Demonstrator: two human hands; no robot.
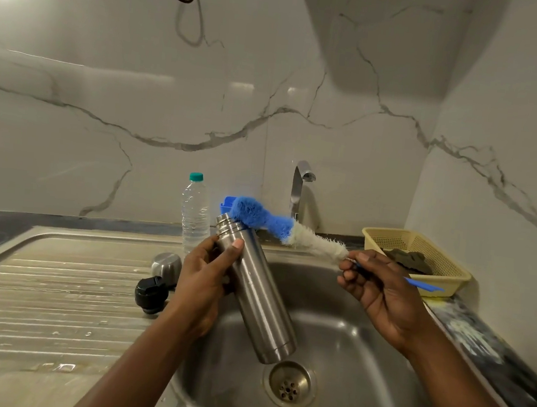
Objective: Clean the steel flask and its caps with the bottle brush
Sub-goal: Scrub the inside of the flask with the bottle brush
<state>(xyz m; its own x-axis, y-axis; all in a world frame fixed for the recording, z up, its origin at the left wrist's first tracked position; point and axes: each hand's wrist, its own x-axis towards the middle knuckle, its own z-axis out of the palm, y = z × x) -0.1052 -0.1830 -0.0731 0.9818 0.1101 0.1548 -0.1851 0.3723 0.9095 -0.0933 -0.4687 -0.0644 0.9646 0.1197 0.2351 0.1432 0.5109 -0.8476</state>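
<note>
Currently observed steel flask [256, 288] tilted above the sink [361, 345] basin, mouth up, base near the drain [289, 384]. Found left grip [201, 282] wrapped round its upper body, thumb across the front. Found right grip [380, 291] pinching the handle of the bottle brush [316, 243], blue bristle head at the flask mouth. Noted steel cap [165, 265] and black cap [151, 293] left of the sink, on the drainboard [52, 296], just beside each other. Recorded water bottle [195, 215] behind the sink's left rim, basket [421, 252] to its right.
</note>
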